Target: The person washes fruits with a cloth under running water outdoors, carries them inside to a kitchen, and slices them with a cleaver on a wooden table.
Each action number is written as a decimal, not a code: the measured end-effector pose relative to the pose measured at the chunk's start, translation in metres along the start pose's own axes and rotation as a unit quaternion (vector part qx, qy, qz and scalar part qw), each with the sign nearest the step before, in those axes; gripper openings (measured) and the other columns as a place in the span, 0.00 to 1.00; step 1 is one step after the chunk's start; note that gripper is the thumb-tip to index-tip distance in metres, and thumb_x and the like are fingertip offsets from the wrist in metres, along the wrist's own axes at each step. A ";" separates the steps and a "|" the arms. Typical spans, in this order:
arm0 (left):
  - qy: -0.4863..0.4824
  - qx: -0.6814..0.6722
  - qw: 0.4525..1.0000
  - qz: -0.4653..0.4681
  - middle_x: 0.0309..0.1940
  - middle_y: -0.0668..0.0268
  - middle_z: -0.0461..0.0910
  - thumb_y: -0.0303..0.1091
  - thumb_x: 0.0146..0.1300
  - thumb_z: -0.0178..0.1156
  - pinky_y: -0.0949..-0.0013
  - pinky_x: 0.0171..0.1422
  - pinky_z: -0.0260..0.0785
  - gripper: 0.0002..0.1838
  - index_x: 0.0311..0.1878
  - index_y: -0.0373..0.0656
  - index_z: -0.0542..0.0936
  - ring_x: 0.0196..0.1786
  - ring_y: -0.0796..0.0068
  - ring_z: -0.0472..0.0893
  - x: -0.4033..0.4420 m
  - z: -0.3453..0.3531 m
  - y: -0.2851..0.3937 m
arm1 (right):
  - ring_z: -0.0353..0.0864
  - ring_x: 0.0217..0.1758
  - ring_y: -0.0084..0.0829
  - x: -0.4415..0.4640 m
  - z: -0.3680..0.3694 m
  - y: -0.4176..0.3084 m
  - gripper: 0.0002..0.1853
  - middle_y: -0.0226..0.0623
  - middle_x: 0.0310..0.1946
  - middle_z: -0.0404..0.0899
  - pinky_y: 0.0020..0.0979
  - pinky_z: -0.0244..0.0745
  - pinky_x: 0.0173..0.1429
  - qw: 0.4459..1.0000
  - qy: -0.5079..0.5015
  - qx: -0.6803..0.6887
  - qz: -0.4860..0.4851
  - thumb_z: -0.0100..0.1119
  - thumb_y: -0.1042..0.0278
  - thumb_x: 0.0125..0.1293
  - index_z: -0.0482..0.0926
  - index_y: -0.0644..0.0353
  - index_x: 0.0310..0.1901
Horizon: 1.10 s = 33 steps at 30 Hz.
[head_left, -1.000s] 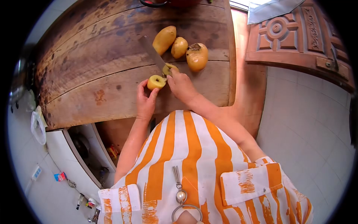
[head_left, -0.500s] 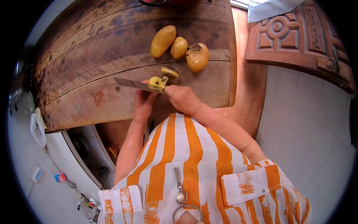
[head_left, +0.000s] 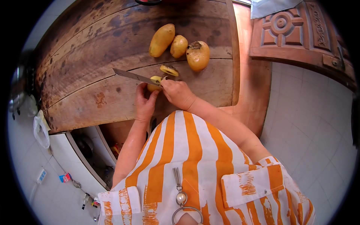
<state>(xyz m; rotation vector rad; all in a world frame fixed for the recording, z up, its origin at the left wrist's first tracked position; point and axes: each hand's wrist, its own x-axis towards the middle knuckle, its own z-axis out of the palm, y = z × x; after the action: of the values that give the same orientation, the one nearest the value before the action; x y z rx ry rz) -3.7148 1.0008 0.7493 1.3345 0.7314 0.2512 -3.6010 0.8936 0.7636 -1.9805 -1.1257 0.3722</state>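
Yellow cut potato shows either side of the knife.

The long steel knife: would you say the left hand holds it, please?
No, the right hand grips the long steel knife, while the left hand holds a yellow potato piece.

A long, flat grey metal knife slants across a rounded yellow cut potato; a thin yellow potato slice (dark-marked) lies near.
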 end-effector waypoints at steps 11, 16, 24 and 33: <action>0.003 0.031 0.998 0.058 0.51 0.64 0.67 0.22 0.59 0.57 0.71 0.62 0.60 0.22 0.56 0.38 0.62 0.55 0.74 0.68 -0.002 0.007 -0.002 | 0.75 0.32 0.53 0.001 -0.018 -0.008 0.06 0.50 0.26 0.76 0.47 0.70 0.35 0.951 0.093 0.216 0.200 0.49 0.69 0.62 0.68 0.63 0.34; -0.029 -0.038 0.998 0.045 0.51 0.66 0.67 0.18 0.58 0.56 0.72 0.62 0.60 0.23 0.56 0.41 0.63 0.54 0.75 0.68 -0.002 0.004 0.000 | 0.77 0.31 0.45 -0.006 -0.024 -0.009 0.03 0.42 0.26 0.76 0.42 0.72 0.32 0.998 0.014 0.064 0.017 0.51 0.72 0.58 0.69 0.60 0.33; -0.064 -0.075 0.995 0.016 0.49 0.67 0.68 0.15 0.57 0.55 0.71 0.62 0.60 0.21 0.51 0.43 0.64 0.54 0.74 0.68 0.000 -0.002 0.003 | 0.78 0.30 0.43 -0.010 -0.022 -0.002 0.03 0.40 0.25 0.76 0.40 0.73 0.31 0.997 -0.026 0.054 -0.038 0.53 0.73 0.56 0.69 0.58 0.32; -0.062 -0.049 0.997 0.002 0.48 0.67 0.68 0.17 0.58 0.55 0.73 0.59 0.61 0.20 0.51 0.43 0.63 0.52 0.75 0.69 0.001 -0.002 0.008 | 0.78 0.28 0.41 -0.010 -0.006 0.002 0.05 0.39 0.24 0.76 0.39 0.74 0.31 0.999 0.001 0.044 -0.032 0.54 0.73 0.55 0.68 0.58 0.32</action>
<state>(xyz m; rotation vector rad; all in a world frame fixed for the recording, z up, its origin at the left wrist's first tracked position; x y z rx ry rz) -3.7134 1.0051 0.7564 1.2474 0.6048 0.2033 -3.6018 0.8820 0.7650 -1.8629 -1.1505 0.3800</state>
